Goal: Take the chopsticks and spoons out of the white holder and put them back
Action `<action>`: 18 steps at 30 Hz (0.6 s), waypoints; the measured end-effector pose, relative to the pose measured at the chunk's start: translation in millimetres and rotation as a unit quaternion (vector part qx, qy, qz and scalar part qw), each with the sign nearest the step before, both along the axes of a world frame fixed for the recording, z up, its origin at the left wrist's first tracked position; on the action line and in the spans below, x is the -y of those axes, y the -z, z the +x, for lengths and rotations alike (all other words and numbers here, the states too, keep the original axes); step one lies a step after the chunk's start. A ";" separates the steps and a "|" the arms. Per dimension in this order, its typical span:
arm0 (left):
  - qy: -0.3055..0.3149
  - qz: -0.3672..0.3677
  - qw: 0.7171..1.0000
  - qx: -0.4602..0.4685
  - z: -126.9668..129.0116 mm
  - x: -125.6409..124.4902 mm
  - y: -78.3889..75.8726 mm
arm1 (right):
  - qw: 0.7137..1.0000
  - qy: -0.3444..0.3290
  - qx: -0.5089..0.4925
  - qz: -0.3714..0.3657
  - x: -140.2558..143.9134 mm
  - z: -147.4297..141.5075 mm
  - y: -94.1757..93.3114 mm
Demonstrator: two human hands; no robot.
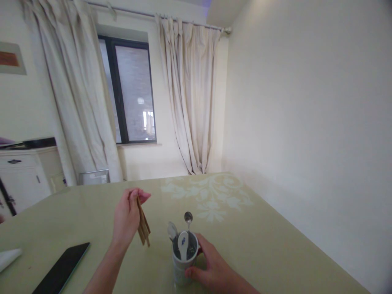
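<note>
My left hand (128, 212) is closed around a bundle of wooden chopsticks (143, 228), held above the table with their lower ends pointing down. To the right stands a mug (183, 271) with a pale rim. My right hand (211, 261) grips its right side, thumb at the front and fingers behind. Inside the mug lean a white ceramic spoon (183, 245) with a blue mark, a metal spoon (188, 218) with its bowl up, and another spoon (172, 230) at the left. The chopsticks and the mug are apart.
The pale green table (260, 245) has a white floral pattern at its far end. A dark tablet-like device (63, 267) lies at the left front, and a white object (9, 257) sits at the left edge. A wall (306, 122) borders the right side.
</note>
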State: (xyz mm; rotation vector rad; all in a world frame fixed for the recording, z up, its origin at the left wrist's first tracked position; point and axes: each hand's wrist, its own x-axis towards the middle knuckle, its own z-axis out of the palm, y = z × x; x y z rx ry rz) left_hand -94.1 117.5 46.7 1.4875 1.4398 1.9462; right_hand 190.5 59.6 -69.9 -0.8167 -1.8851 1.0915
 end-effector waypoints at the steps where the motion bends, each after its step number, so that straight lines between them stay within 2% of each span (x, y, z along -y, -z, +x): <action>1: 0.008 -0.006 1.000 -0.001 2.7 -1.4 12.3 | 1.000 -0.002 0.000 0.000 0.0 0.0 -0.6; 6: 0.057 -0.026 0.998 0.005 9.1 -4.2 55.4 | 1.000 -0.007 -0.003 0.004 -1.0 -0.3 -0.3; 10: 0.083 -0.090 0.991 0.061 0.9 -8.2 81.4 | 1.000 -0.003 -0.002 -0.001 -1.0 -0.2 1.5; 13: 0.109 -0.136 0.977 0.121 -5.9 -6.4 89.6 | 1.000 0.000 0.002 -0.008 1.0 0.0 -1.8; 18: 0.142 -0.167 0.962 0.164 -7.2 1.3 86.8 | 1.000 -0.013 0.000 -0.009 3.8 0.1 -9.6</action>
